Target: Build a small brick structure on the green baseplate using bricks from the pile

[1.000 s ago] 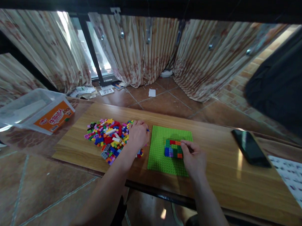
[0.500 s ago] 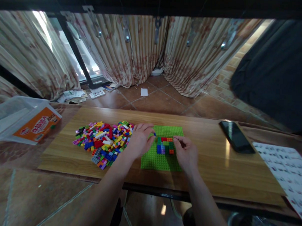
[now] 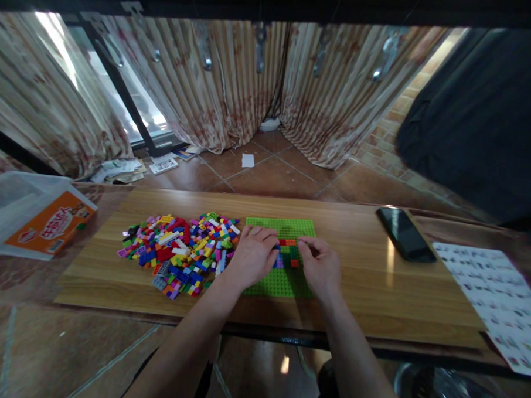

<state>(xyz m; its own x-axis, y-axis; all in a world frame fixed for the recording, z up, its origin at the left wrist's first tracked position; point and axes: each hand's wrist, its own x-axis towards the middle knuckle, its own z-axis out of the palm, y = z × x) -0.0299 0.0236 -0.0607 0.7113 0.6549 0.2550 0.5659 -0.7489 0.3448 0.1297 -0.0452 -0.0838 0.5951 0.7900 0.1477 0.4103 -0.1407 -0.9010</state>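
A green baseplate (image 3: 290,226) lies on the wooden board (image 3: 353,291), with a small block of red, green, blue and orange bricks (image 3: 288,254) built on it. My left hand (image 3: 252,258) rests on the plate's left side, its fingers curled against the built bricks; a small blue piece seems pinched at its fingertips. My right hand (image 3: 319,267) sits on the plate's right side, fingers bent and touching the bricks' right edge. A pile of loose coloured bricks (image 3: 179,251) lies just left of my left hand.
A black phone (image 3: 405,233) lies at the board's back right. A printed sheet (image 3: 494,291) lies at the far right. A clear plastic box with an orange label (image 3: 40,218) stands far left. Curtains, floor tiles and scattered papers are behind the table.
My left hand left the loose pile and moved right onto the baseplate, up against the built bricks. My right hand stayed at the bricks' right edge. The camera view shifted.
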